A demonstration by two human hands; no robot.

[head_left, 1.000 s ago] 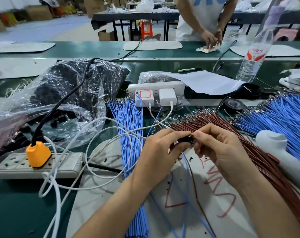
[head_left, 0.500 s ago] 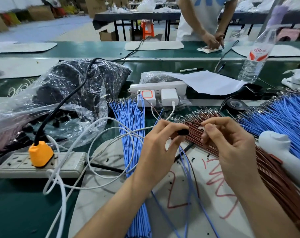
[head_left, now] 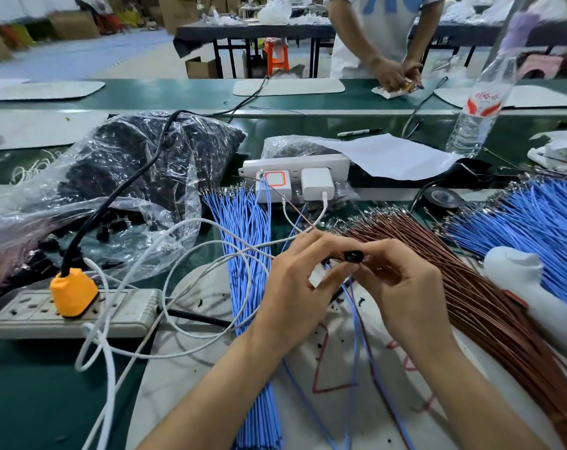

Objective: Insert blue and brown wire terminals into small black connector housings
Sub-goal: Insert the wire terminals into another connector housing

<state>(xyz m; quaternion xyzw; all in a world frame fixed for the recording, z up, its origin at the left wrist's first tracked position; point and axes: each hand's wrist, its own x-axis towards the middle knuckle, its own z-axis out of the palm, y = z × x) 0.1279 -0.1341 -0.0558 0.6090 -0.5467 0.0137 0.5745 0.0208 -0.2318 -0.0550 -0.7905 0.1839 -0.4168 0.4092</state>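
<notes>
A small black connector housing is pinched between the fingertips of my left hand and my right hand, above the white mat. Thin blue and brown wires hang from it down across the mat. A bundle of blue wires lies left of my left hand. The brown wire bundle fans out under and right of my right hand. More blue wires lie at the far right. Clear bags of black housings sit at the left.
A grey power strip with an orange plug and looping white cables lies at left. A white socket block with chargers stands behind the wires. A water bottle, black tape roll, white tool and another person are beyond.
My right hand came back to the housing held by my left hand; half a second ago it was apart from it over the brown wires. Both hands now meet on the housing.
</notes>
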